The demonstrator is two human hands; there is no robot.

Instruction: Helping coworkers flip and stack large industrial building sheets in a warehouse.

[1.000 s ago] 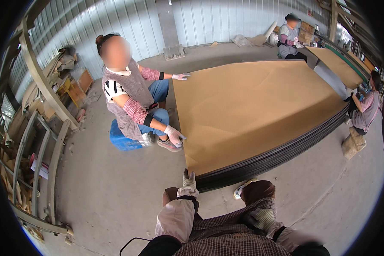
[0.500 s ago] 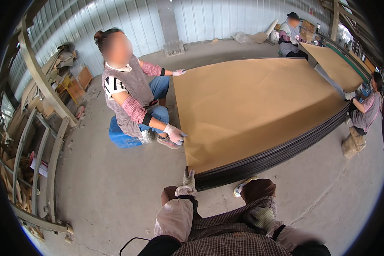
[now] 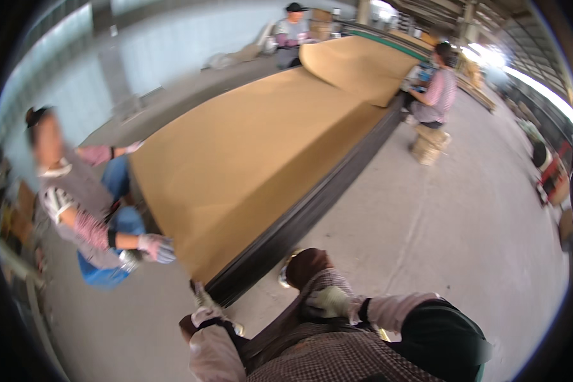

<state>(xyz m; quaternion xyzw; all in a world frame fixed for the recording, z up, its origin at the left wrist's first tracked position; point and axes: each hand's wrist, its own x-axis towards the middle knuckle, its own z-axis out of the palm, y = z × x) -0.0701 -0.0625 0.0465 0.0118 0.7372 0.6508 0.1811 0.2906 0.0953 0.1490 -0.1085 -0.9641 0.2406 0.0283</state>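
A large brown sheet lies on top of a stack of dark-edged sheets stretching away from me. My left hand, in a light glove, pinches the sheet's near corner. My right hand, also gloved, rests on my lap by the raised knee; its fingers are not clear. At the far end a second brown sheet curves up, overlapping the first. To my left, a seated co-worker's gloved hand is at the sheet's short near edge, and their other hand is farther along that edge.
One co-worker is at the far left of the stack. Another sits at its far right on a tan block-like seat. Beyond runs a green-edged machine or table. A blue seat is under the near co-worker.
My view has swung right, blurring the left side. The second sheet has advanced over the far end of the stack and now bows upward. My left hand stays at the corner, my right on my lap.
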